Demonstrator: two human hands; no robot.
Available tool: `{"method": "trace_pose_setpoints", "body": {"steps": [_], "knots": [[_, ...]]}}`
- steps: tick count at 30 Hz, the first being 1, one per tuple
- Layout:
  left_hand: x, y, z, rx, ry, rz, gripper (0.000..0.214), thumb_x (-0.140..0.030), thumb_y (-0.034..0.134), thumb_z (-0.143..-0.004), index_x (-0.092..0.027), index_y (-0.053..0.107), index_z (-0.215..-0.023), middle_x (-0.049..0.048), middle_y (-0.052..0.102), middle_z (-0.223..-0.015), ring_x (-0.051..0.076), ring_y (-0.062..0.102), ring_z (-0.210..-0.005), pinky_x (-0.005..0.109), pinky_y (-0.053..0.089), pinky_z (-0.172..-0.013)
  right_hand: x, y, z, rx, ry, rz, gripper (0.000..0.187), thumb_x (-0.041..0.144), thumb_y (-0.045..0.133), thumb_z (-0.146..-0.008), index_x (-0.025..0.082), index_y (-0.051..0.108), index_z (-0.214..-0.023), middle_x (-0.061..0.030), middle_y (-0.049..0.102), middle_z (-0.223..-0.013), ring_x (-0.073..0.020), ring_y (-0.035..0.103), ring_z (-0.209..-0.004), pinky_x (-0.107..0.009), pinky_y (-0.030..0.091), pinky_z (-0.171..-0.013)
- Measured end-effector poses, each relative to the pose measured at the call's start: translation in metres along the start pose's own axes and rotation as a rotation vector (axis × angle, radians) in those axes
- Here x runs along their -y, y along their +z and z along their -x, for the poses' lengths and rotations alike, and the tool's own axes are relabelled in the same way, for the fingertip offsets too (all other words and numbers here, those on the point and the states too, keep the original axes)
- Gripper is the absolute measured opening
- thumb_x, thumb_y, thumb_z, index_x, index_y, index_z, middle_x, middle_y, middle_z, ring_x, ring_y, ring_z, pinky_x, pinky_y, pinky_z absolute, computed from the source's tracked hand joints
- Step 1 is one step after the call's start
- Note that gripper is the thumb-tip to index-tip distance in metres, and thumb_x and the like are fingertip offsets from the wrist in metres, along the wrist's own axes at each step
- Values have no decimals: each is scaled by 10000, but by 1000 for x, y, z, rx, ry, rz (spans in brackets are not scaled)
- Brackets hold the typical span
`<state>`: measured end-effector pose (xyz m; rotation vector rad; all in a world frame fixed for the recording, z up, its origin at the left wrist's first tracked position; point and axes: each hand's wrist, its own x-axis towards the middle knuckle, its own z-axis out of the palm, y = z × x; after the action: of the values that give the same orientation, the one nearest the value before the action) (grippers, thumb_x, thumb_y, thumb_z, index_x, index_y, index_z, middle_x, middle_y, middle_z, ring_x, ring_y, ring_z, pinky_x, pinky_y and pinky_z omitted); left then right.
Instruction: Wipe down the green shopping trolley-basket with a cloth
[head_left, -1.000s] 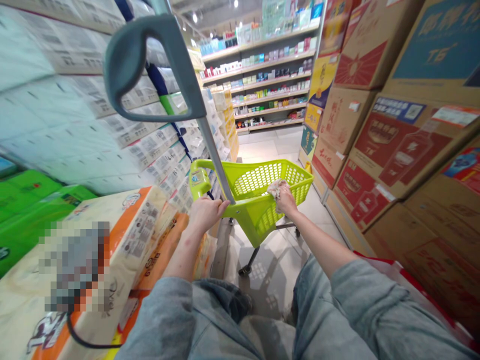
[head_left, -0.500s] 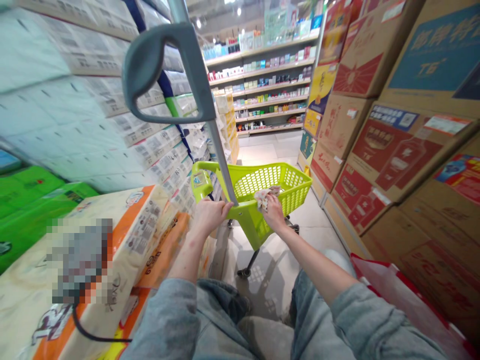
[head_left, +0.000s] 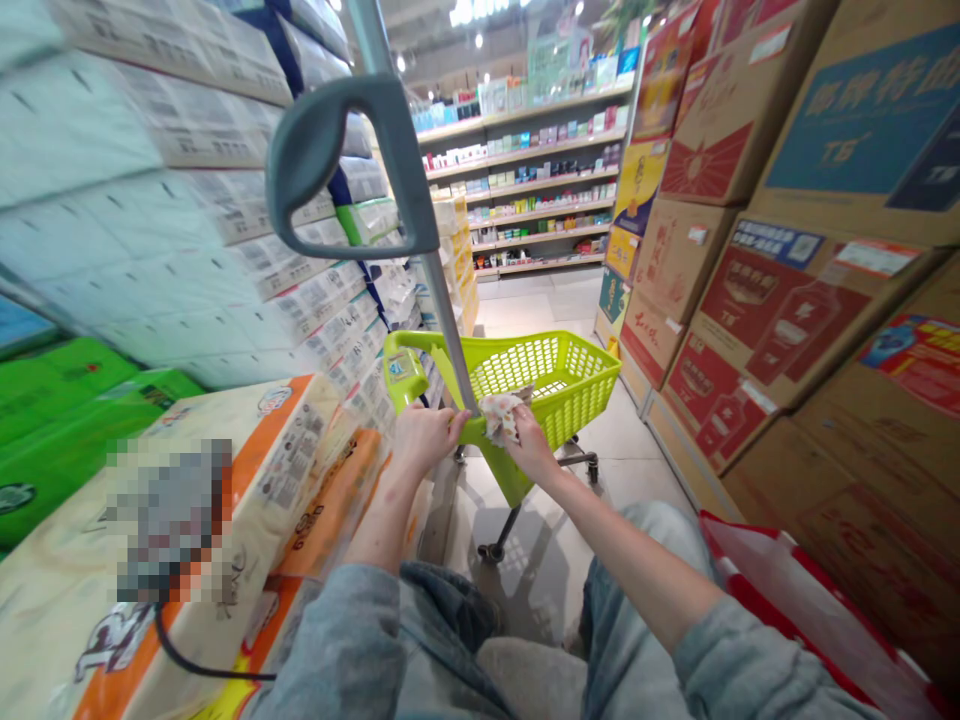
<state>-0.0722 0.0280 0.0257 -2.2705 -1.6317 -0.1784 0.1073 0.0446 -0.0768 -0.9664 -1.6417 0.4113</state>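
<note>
A lime-green wheeled shopping basket (head_left: 592,395) with slotted sides stands on the floor in front of me. A grey metal pole (head_left: 451,320) rises from its near corner to a grey loop handle (head_left: 345,165). My left hand (head_left: 424,438) is closed on the basket's near rim, its thumb reaching the foot of the pole. My right hand (head_left: 534,450) pinches a crumpled white cloth with a small coloured pattern (head_left: 501,415). That cloth lies against the rim just right of the pole. The fingers under it are partly hidden.
Stacked printed cartons (head_left: 772,320) line the right side. White paper packs (head_left: 217,220) tower on the left, with cream-and-orange packs (head_left: 247,520) nearer me. A red-edged bag (head_left: 795,590) is at lower right. Goods shelves (head_left: 540,175) stand across the aisle's far end.
My right hand has slid the cloth leftward along the rim, closer to the pole and my left hand. My left hand keeps its hold. The view has shifted slightly.
</note>
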Motion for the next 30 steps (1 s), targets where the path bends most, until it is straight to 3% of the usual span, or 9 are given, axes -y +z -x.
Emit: {"method": "trace_pose_setpoints", "body": {"steps": [4,9,12,15,18,23,26,30], "knots": [[-2,-1,1,-2,-10,-9,688,-542,179,-946,-179,723,-735,114,708,-680,220,665,-675,341,405,-705,10,-3,9,-59,89,-159,292,260,508,-801,200,630,-1059,-103,642,-1150,-249,573,-1090,-399,441,-983],[-6,-1,1,-21,0,-10,687,-546,178,-946,-184,724,-737,107,709,-669,211,664,-661,344,410,-723,5,-6,14,-239,443,-373,213,389,581,-732,190,633,-786,-34,674,-758,-212,626,-744,-342,528,-706],[-8,0,1,-38,13,-7,688,-537,176,-949,-186,723,-723,103,704,-652,210,664,-651,343,410,-723,10,-8,7,-321,557,-558,262,427,616,-711,179,624,-796,-20,667,-737,-188,625,-711,-314,525,-658],[-10,0,1,-47,15,11,668,-477,168,-962,-188,724,-730,98,706,-657,198,665,-657,333,406,-728,22,-13,-3,-245,524,-776,295,393,641,-701,183,631,-908,-27,692,-833,-186,649,-783,-312,538,-710],[-12,0,0,-42,-1,20,641,-416,170,-967,-179,722,-745,99,706,-665,189,666,-668,322,401,-734,30,-18,-12,-106,448,-829,333,359,646,-694,190,629,-982,-32,702,-874,-191,661,-809,-330,546,-751],[-12,3,0,-66,-6,31,593,-379,172,-967,-180,692,-762,89,694,-661,187,654,-651,320,399,-740,27,-21,-24,136,176,-436,289,278,612,-718,212,651,-996,-30,701,-924,-210,647,-891,-371,518,-848],[-12,3,0,-68,-20,54,546,-371,187,-964,-174,668,-795,82,682,-658,183,645,-657,317,406,-761,20,-19,-28,197,4,-179,289,207,551,-763,238,654,-1031,-45,676,-1063,-221,604,-1025,-379,463,-940],[-3,-3,0,-71,-8,265,492,-362,198,-965,-184,651,-888,74,702,-782,183,650,-785,301,430,-789,5,-17,-29,186,5,20,254,247,579,-784,225,659,-1025,-78,668,-1079,-248,591,-1020,-416,458,-928]]}}
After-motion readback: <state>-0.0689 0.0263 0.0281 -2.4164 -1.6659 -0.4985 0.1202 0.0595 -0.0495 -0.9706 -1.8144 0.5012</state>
